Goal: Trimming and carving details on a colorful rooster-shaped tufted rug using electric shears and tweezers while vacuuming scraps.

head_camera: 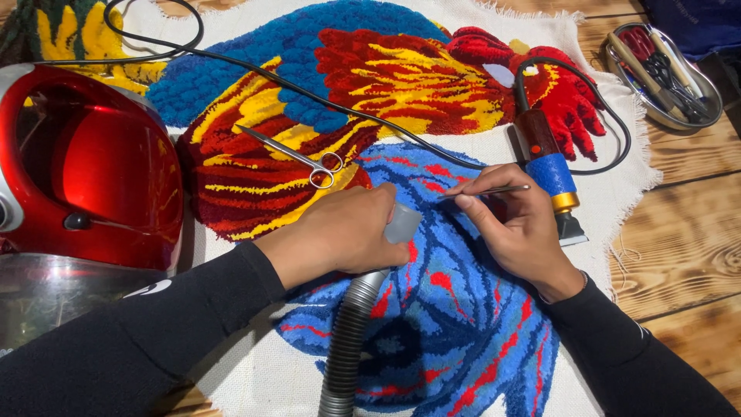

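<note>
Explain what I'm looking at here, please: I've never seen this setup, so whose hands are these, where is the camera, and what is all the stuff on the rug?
There is no machine: these are a person's two bare hands, seen from a camera worn on their head and looking down. Both arms wear black sleeves.

The left hand grips the pale nozzle of a ribbed grey vacuum hose, pressed to the rug. The right hand holds a thin metal tool like a pen; its exact kind is hard to tell.

Under them lies a tufted rug in blue, red and yellow on white backing cloth, spread over a wooden table.

Loose on the rug are small scissors and a corded electric trimmer with blue tape on its handle. At the left stands a red vacuum cleaner; at the top right, a metal tray of tools.
</note>
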